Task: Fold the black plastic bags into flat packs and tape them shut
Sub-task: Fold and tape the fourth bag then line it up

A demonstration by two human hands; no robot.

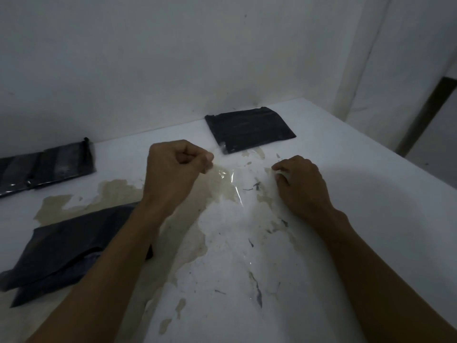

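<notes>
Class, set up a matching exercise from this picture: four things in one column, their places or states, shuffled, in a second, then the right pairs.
Things:
1. folded pack
2. unfolded black bag
3. clear tape
4. left hand

Places or states:
A. stretched between the hands
B. closed in a fist
C. far side of the table, by the wall
D. near left, under the left forearm

Pairs: 1-C, 2-D, 3-A, 4-B

No text, label, brand, number or sign could be read anywhere: the black folded packs (249,129) and the stained white bench (346,219) bore only blotches and scuff marks.
</notes>
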